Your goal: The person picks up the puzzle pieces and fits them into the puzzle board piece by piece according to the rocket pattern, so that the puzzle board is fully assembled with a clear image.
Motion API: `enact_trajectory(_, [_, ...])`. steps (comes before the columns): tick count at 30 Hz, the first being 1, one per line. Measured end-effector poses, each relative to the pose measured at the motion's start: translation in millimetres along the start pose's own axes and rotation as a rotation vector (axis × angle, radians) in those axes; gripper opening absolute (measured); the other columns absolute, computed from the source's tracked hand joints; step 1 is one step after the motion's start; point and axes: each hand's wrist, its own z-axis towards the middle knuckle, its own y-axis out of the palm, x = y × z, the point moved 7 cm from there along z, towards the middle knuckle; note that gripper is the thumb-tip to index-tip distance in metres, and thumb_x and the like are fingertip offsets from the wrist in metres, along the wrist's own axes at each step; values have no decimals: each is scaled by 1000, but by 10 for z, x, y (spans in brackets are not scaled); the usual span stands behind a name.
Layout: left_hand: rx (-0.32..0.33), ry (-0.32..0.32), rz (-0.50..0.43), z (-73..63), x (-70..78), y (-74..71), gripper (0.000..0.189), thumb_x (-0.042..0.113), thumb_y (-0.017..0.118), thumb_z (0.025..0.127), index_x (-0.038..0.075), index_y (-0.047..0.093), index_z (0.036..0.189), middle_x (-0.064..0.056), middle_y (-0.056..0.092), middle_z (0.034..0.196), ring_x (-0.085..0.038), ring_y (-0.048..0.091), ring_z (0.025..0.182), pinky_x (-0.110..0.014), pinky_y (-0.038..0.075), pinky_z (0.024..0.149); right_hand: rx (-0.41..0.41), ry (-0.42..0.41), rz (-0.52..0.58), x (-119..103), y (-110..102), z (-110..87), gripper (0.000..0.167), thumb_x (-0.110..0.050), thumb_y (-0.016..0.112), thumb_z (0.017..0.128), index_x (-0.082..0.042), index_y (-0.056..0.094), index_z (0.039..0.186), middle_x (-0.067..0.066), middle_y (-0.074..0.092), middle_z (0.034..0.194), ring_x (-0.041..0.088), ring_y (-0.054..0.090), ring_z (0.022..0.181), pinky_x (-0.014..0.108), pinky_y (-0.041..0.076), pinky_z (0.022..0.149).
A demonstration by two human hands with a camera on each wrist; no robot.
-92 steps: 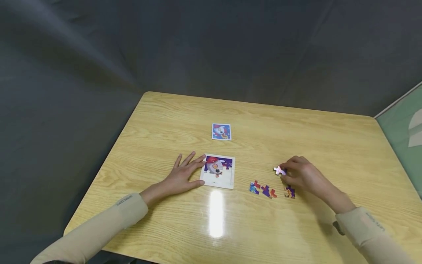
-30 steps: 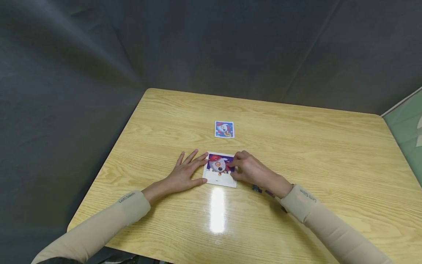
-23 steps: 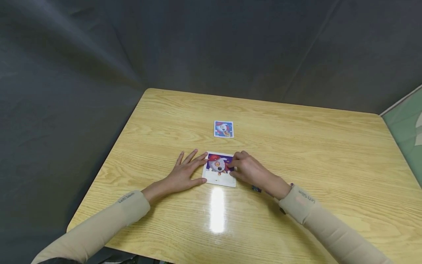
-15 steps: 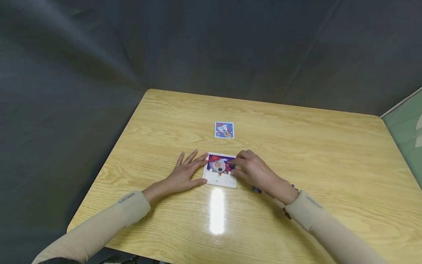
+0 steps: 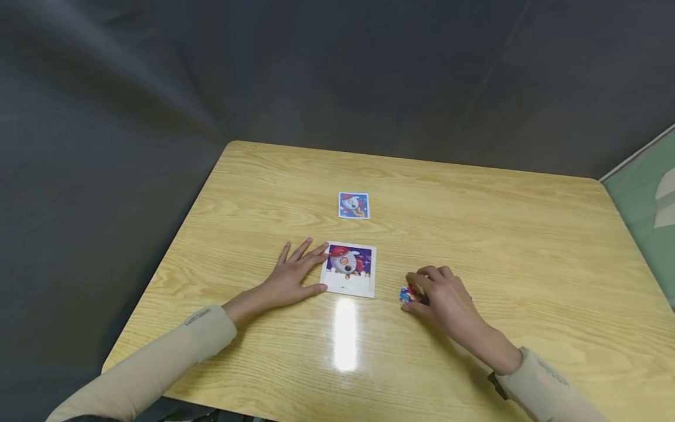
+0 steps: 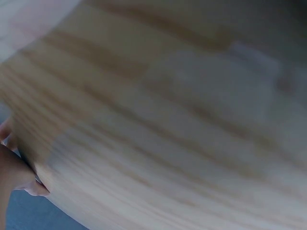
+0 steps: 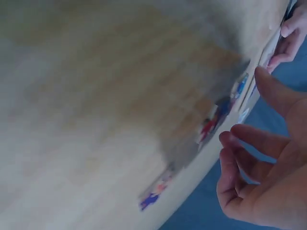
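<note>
While one partly filled puzzle board (image 5: 358, 287) lies flat on the counter (image 5: 263, 363), the left hand's (image 5: 289, 284) spread fingers touch its left edge; the right hand's (image 5: 448, 299) fingers, parted from the thumb, are at three loose pieces (image 7: 222, 108), contact unclear; one picture card (image 5: 354, 206) lies beyond.

Screened-off workspace of unclear kind: wood-grain table (image 5: 527, 246), dark sheeting (image 5: 369, 76) behind, green panel (image 5: 638, 205) alongside.
</note>
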Motion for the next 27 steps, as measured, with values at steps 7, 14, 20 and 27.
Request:
enact_trajectory(7, [4,-8,-9,-23,-26,4,67,55,57,90,18,42,145,8,18,159,-24,5,148,-55,-11,114,45,27,16,20,49,-98,45,-27,85,70,-3,72,105,14,64,102,32,55,87,45,50,64])
enact_trajectory(14, [-3,-15,-17,-31,-16,-5,67,54,58,90,19,42,145,8,19,159,-24,5,148,-54,-11,114,74,18,80,39,70,-93,38,-20,85,71,-4,72,103,11,63,99,28,54,83,40,47,64])
enact_trajectory(20, [1,-10,-9,-15,-4,-7,67,54,58,90,19,42,145,8,19,159,-24,5,148,-55,-11,114,-4,49,154,82,86,-45,39,-16,84,73,-6,70,108,9,62,103,25,52,86,37,45,67])
enact_trajectory(27, [-1,-6,-7,-8,17,-16,67,53,59,90,17,42,144,6,21,159,-26,6,148,-56,-9,114,-16,36,228,118,126,-36,37,-11,85,70,-5,70,103,6,61,97,19,49,83,31,42,66])
